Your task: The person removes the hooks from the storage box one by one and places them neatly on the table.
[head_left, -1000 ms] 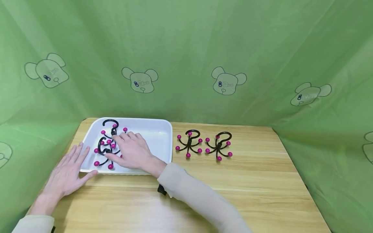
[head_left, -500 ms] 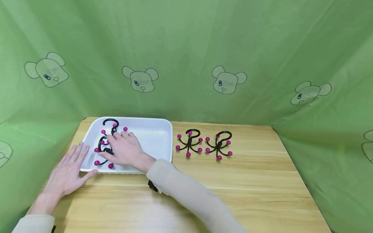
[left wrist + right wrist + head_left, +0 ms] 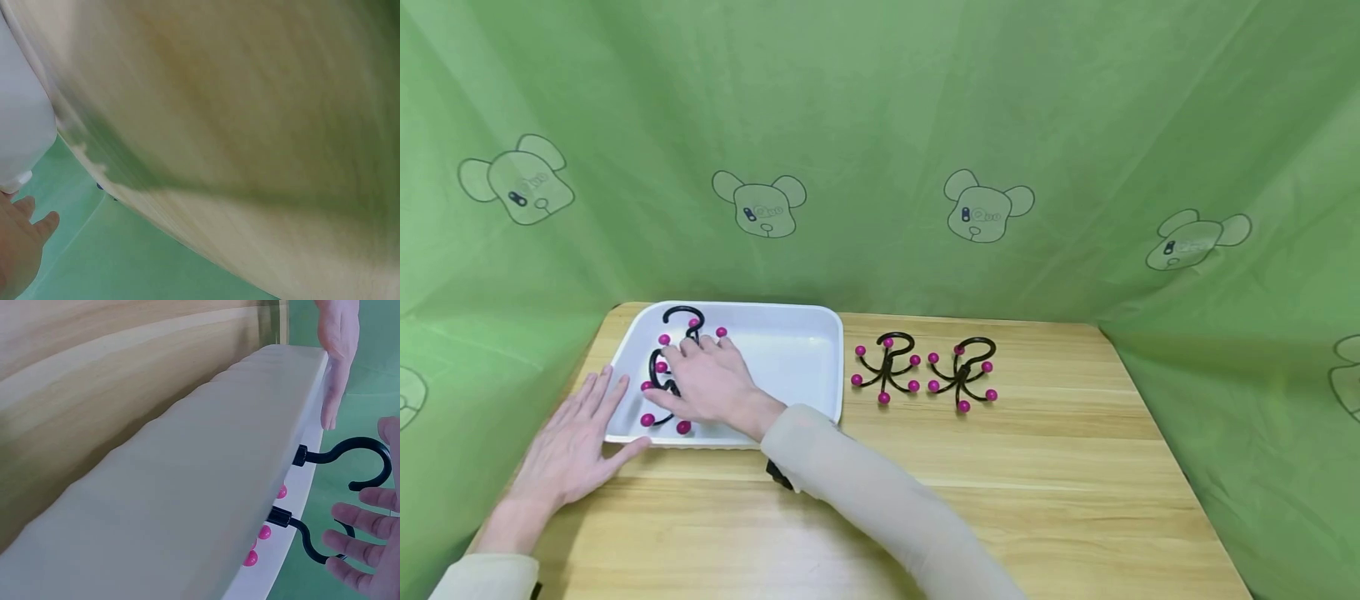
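Observation:
My left hand (image 3: 568, 454) lies with fingers spread at the left front corner of a white plastic tray (image 3: 797, 367), its fingers along the left side. Inside the tray stand two black multi-arm hanging hooks tipped with pink balls, a rear one (image 3: 683, 311) and a front one (image 3: 655, 367). My right hand (image 3: 711, 383) reaches over the tray from the right and covers part of both. In the right wrist view its fingers (image 3: 356, 547) are extended and spread beside the upright black hook ends (image 3: 365, 442), with nothing gripped between them.
Two more black multi-arm hooks with pink balls, one left (image 3: 886, 371) and one right (image 3: 962, 375), stand on the wooden table (image 3: 1000, 500) right of the tray. A green curtain (image 3: 880, 100) with printed bear heads surrounds the table at the back and sides.
My right hand has moved left over the tray, covering more of the hooks. The front hook's curved end has shifted slightly left. My left hand has stayed at the tray corner.

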